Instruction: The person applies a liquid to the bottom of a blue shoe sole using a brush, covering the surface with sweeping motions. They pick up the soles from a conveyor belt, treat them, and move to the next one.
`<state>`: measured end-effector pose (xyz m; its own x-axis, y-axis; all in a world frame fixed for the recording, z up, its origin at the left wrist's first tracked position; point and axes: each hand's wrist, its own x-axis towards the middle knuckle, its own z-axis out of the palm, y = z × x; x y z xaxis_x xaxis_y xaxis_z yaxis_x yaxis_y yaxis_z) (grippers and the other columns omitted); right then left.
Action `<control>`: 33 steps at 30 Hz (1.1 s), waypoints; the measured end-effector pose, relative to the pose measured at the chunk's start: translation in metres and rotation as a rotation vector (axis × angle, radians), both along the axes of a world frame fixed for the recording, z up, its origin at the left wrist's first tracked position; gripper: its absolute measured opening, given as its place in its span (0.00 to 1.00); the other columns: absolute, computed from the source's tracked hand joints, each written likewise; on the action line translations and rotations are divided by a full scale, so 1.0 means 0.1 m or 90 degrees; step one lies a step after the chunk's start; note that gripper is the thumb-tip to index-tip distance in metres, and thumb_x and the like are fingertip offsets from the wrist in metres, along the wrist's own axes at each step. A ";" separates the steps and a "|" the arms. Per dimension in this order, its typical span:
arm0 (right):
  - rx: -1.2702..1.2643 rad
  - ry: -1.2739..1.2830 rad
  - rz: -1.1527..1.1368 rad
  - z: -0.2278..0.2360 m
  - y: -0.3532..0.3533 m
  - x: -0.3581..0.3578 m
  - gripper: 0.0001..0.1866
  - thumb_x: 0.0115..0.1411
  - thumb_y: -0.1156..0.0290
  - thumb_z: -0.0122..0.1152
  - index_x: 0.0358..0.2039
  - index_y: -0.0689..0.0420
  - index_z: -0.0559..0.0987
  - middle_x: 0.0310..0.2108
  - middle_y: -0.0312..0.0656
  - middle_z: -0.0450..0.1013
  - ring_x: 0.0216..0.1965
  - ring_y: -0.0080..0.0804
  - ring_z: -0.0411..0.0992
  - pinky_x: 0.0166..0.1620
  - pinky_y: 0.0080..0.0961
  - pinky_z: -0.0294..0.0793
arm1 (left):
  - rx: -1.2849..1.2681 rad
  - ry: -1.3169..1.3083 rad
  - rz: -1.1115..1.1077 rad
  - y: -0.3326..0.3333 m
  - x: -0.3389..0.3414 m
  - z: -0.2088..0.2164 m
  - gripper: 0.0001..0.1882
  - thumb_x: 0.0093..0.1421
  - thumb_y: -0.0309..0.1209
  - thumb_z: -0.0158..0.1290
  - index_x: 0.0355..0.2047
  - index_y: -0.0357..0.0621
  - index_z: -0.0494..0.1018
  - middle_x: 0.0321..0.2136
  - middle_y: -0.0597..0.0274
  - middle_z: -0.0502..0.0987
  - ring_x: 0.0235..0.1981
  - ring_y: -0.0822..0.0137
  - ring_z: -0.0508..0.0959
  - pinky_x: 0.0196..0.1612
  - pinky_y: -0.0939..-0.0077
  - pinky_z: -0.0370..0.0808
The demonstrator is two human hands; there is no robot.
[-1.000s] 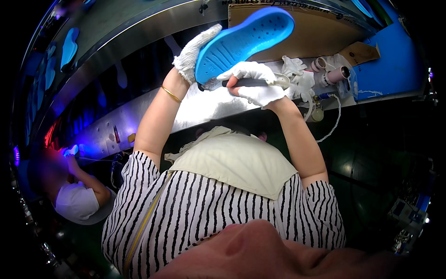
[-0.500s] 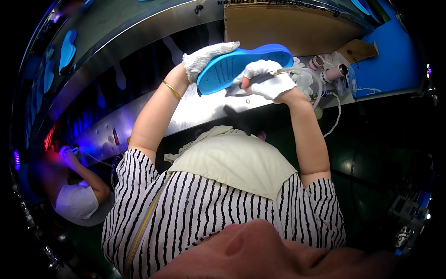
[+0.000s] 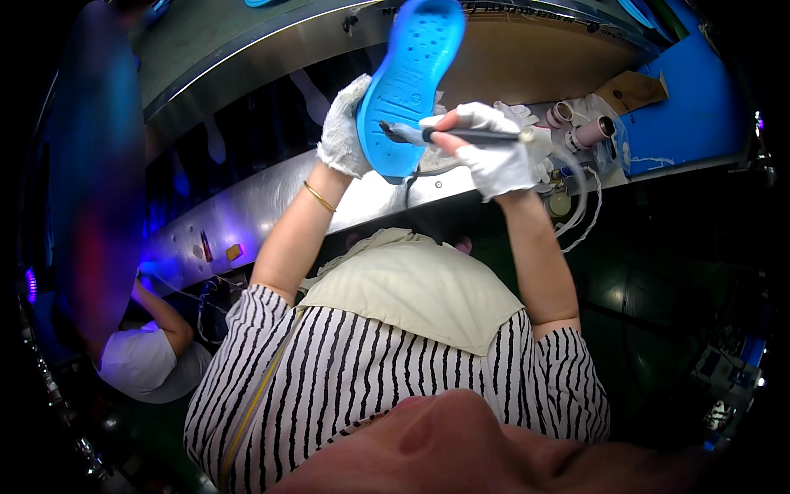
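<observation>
A bright blue shoe sole (image 3: 421, 70) is tilted upright over the bench, its patterned face with holes and grooves toward me. My left hand (image 3: 344, 128), in a white knit glove, is closed on its left edge near the lower end. My right hand (image 3: 494, 160), in a white glove with bare fingertips, grips a slim brush (image 3: 403, 132) with a dark handle. The brush's dark tip lies over the lower part of the sole; whether it touches, I cannot tell. A clear tube (image 3: 583, 193) runs from the handle's back end.
A metal bench (image 3: 284, 189) spans before me, with a cardboard sheet (image 3: 535, 62) behind. At the right stand pink cups (image 3: 592, 130) by a blue panel (image 3: 699, 107). A co-worker (image 3: 140, 358) sits at left, behind a large blurred shape (image 3: 103, 165). A belt (image 3: 222, 49) runs beyond.
The sole has swung from lying sideways to nearly upright, with my left hand now at its lower left edge. The brush has turned its tip leftward over the sole. A blurred shape has appeared at left.
</observation>
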<state>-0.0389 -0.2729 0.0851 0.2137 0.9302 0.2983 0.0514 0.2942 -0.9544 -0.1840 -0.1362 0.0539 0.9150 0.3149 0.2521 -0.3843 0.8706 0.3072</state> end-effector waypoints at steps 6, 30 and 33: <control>0.073 -0.160 0.079 -0.24 -0.10 -0.27 0.08 0.48 0.86 0.63 0.29 0.62 0.75 0.31 0.43 0.77 0.33 0.25 0.75 0.37 0.20 0.75 | -0.056 0.019 0.041 -0.09 0.05 -0.24 0.39 0.61 0.58 0.33 0.60 0.38 0.54 0.54 0.40 0.63 0.53 0.46 0.67 0.57 0.53 0.64; 0.283 -0.091 -0.199 0.04 0.19 -0.06 0.06 0.52 0.84 0.59 0.31 0.63 0.76 0.32 0.45 0.76 0.29 0.23 0.74 0.35 0.18 0.75 | -0.125 0.145 0.027 -0.47 0.03 -0.27 0.33 0.60 0.54 0.40 0.55 0.41 0.63 0.48 0.49 0.72 0.43 0.53 0.76 0.47 0.57 0.74; 0.291 -0.138 -0.092 0.10 0.08 -0.16 0.07 0.50 0.85 0.60 0.30 0.62 0.76 0.32 0.45 0.75 0.29 0.24 0.74 0.33 0.17 0.74 | -0.126 0.102 0.056 -0.38 0.04 -0.36 0.34 0.60 0.56 0.39 0.56 0.41 0.61 0.48 0.50 0.72 0.44 0.53 0.75 0.48 0.56 0.73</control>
<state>-0.0550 -0.2650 0.0952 0.2189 0.6603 0.7184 0.3045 0.6532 -0.6932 -0.1804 -0.1744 0.0178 0.9050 0.4242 0.0318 -0.4218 0.8849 0.1974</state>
